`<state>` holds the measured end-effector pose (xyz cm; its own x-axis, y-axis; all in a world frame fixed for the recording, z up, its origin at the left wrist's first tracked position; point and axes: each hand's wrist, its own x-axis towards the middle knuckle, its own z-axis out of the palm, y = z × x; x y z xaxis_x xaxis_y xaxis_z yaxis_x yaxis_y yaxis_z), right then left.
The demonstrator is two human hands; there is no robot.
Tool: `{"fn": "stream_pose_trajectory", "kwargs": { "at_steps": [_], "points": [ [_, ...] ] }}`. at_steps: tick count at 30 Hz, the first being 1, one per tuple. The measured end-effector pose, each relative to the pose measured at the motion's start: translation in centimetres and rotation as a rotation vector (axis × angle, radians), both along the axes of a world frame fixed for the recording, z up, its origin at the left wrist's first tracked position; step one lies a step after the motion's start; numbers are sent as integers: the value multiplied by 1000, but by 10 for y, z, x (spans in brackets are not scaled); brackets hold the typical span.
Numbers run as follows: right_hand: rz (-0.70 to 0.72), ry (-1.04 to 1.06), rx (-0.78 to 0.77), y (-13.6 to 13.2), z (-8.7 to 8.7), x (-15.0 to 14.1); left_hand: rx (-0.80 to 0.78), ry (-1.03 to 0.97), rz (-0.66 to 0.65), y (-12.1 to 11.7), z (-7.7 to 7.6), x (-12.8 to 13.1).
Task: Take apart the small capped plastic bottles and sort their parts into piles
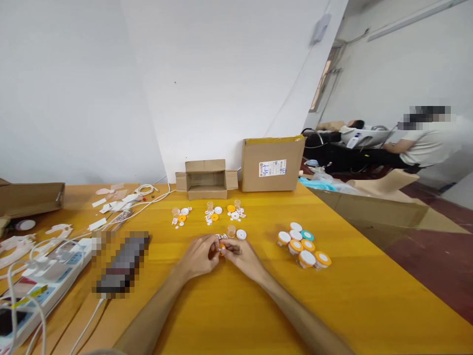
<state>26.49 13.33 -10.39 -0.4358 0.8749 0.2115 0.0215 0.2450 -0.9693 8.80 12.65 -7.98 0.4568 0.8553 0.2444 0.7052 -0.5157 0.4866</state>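
Observation:
My left hand (199, 256) and my right hand (243, 254) meet above the table, fingers pinched round a small orange cap (222, 250). Fingers cover most of the cap, and a bit of white shows beside it. Just beyond my hands stand a clear jar (231, 231) and a white ring-shaped lid (241, 234), with small red-and-white pieces (221, 236) close to my left fingers. Farther back lie similar groups of clear jars (210, 206), white lids (218, 210), orange caps (214, 217) and little white discs (181, 224).
Several lidded jars (295, 246) cluster at right. An open cardboard box (207, 180) and a larger closed box (273, 167) stand against the wall. At left are a phone (123, 264), a power strip (48, 291) and cables. A person (428, 140) sits far right.

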Motion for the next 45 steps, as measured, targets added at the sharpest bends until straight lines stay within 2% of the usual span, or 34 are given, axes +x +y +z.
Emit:
{"fn": "stream_pose_trajectory", "kwargs": {
  "at_steps": [16,29,34,38,41,45],
  "points": [
    [34,38,-14,1,-1,1,49,15,-34,-1,0,0],
    [27,37,-20,1,-3,0,-14,4,2,-3,3,2],
    [33,24,-40,3,-3,2,-62,-78,13,-1,-1,2],
    [-31,14,-59,6,-9,2,-126,-226,14,5,-6,2],
    [-75,-5,-85,9,-14,5,-161,-366,57,9,-7,2],
    [-34,-50,-107,10,-12,11,-160,-468,117,12,-6,2]
  ]
}}
